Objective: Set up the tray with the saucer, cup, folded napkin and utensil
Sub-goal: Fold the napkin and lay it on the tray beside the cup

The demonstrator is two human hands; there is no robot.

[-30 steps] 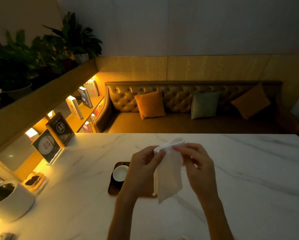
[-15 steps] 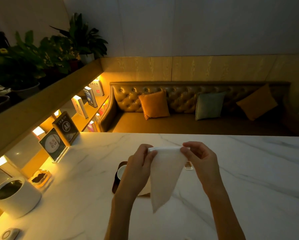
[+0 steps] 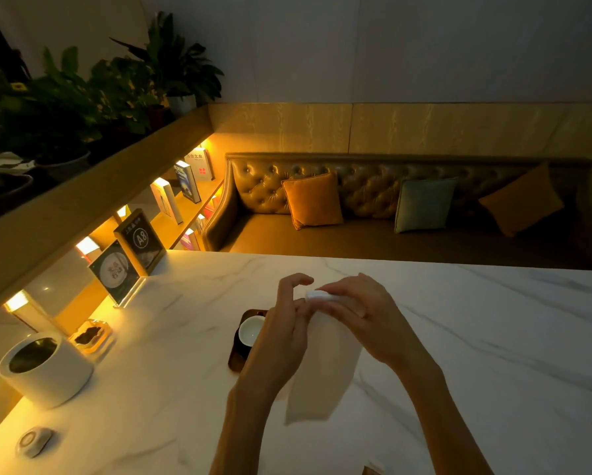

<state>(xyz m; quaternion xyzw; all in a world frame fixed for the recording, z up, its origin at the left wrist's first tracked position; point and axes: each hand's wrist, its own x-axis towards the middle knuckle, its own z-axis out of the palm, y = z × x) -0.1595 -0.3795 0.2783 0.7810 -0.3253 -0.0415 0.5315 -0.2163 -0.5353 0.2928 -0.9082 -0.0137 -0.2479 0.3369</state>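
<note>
A white napkin (image 3: 322, 375) hangs in the air above the marble table (image 3: 476, 337). My right hand (image 3: 359, 317) pinches its top edge. My left hand (image 3: 284, 330) is pressed flat against the napkin's left side, fingers spread and raised. Behind my left hand lies a dark wooden tray (image 3: 237, 361) with a white cup (image 3: 250, 330) standing on a dark saucer (image 3: 241, 346). Most of the tray is hidden by my hands and the napkin. No utensil shows.
A white cylindrical container (image 3: 44, 368) stands at the near left, with a small round device (image 3: 34, 440) in front of it. A small amber dish (image 3: 90, 335) and two sign stands (image 3: 130, 258) line the table's left edge. A sofa with cushions (image 3: 373, 207) sits beyond the far edge.
My hands have come together at the napkin's top edge. My left hand let go of its pinch and now lies open against the cloth. The napkin hangs narrower and longer.
</note>
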